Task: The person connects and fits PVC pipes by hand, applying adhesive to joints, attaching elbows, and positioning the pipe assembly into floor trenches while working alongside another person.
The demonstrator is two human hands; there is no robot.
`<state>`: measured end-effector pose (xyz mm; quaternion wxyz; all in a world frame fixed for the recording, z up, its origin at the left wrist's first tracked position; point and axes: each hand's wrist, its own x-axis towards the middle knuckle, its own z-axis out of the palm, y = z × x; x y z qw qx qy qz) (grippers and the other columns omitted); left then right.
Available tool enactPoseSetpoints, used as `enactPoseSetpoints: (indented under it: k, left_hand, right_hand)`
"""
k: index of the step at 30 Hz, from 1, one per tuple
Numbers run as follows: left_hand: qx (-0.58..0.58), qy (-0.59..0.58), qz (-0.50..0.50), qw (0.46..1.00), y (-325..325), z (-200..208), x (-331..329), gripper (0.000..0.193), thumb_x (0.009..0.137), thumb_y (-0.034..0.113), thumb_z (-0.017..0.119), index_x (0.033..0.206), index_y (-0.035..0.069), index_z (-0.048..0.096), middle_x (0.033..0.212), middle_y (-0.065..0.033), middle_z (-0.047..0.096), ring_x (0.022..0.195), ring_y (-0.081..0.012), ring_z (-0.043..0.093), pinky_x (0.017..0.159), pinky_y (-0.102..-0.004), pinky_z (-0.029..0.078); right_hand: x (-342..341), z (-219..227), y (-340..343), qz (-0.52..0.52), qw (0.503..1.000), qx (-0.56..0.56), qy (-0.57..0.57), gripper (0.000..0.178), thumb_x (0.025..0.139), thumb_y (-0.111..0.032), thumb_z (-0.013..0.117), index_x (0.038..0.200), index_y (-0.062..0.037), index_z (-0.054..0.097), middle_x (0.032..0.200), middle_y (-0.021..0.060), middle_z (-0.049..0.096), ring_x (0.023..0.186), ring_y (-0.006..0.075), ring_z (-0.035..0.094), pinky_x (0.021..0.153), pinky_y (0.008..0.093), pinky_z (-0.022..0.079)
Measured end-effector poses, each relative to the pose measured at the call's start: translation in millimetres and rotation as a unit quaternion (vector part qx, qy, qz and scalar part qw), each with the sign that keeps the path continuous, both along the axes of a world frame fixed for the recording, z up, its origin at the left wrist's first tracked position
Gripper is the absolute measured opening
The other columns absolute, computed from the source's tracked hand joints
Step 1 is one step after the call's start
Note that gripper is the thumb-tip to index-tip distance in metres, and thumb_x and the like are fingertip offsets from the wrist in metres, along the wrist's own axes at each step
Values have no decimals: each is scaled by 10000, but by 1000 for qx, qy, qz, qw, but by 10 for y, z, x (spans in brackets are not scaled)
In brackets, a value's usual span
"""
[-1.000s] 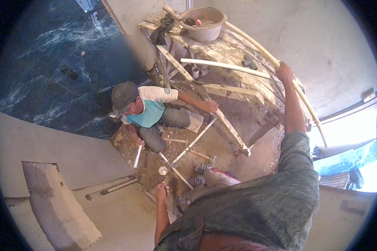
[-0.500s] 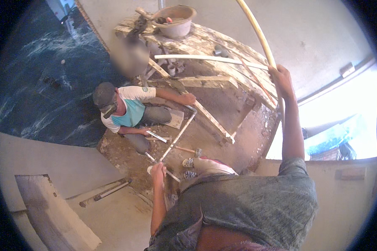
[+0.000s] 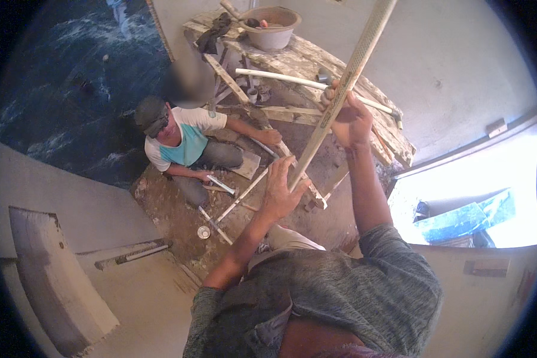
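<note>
A long cream plastic pipe slants across in front of me, its upper end running out of view at the top. My right hand is closed around its middle. At the pipe's lower end is my left hand, with the thumb on one side and the fingers on the other. Beyond that hand, a co-worker kneels on the ground, holding a short white pipe in one hand. The co-worker's other hand rests at a wooden bar. Jointed thin white pipes lie between us.
A rough plank bench carries a plastic basin and another long white pipe. A small round can stands on the dirt floor. To the right is a bright wall opening; pipe pieces lie at the left.
My left hand has risen from beside the jointed pipes to the long pipe's lower end. My right hand has come inward to the left, and the pipe now slants down toward my left hand.
</note>
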<state>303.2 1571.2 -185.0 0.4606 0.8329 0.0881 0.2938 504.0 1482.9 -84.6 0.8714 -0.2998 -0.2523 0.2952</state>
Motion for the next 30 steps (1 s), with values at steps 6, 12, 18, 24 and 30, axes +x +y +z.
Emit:
enactPoseSetpoints:
  k: [6, 12, 18, 24, 30]
  left_hand:
    - [-1, 13, 77, 997, 113, -205, -218, 418, 861, 222, 688, 1174, -16, 548, 1079, -221, 598, 973, -406, 577, 882, -471, 443]
    - [-43, 53, 161, 985, 262, -315, -673, 308, 844, 141, 699, 1100, 13, 587, 963, -216, 637, 883, -413, 624, 770, -450, 491]
    - [-32, 100, 205, 973, 359, -223, -1057, 288, 832, 129, 712, 1075, 22, 599, 956, -205, 646, 881, -395, 641, 758, -436, 502]
    - [-40, 89, 241, 966, 427, -201, -1369, 275, 824, 134, 724, 1050, 24, 612, 931, -194, 659, 853, -383, 657, 726, -425, 510]
    - [-26, 98, 287, 953, 551, -211, -1867, 262, 802, 149, 746, 1005, 26, 634, 876, -180, 671, 803, -351, 668, 703, -402, 516]
  right_hand:
    - [-477, 0, 365, 101, 981, 147, 72, 399, 909, -275, 525, 1204, -6, 506, 917, 99, 492, 876, 238, 458, 829, 392, 384]
    - [-650, -242, 494, 121, 981, 101, 112, 460, 906, -257, 496, 1281, 7, 474, 1029, 151, 548, 972, 284, 528, 901, 437, 431]
    - [-823, -390, 711, 156, 980, 68, 107, 448, 946, -242, 436, 1320, 4, 432, 1067, 160, 557, 1007, 282, 548, 951, 446, 450]
    - [-992, -550, 900, 167, 981, 5, 98, 457, 972, -255, 409, 1331, 28, 403, 1126, 187, 570, 1045, 300, 577, 986, 459, 445]
    - [-1227, -735, 1123, 185, 979, -82, 29, 486, 965, -251, 444, 1341, 51, 390, 1183, 217, 596, 1088, 307, 585, 996, 460, 439]
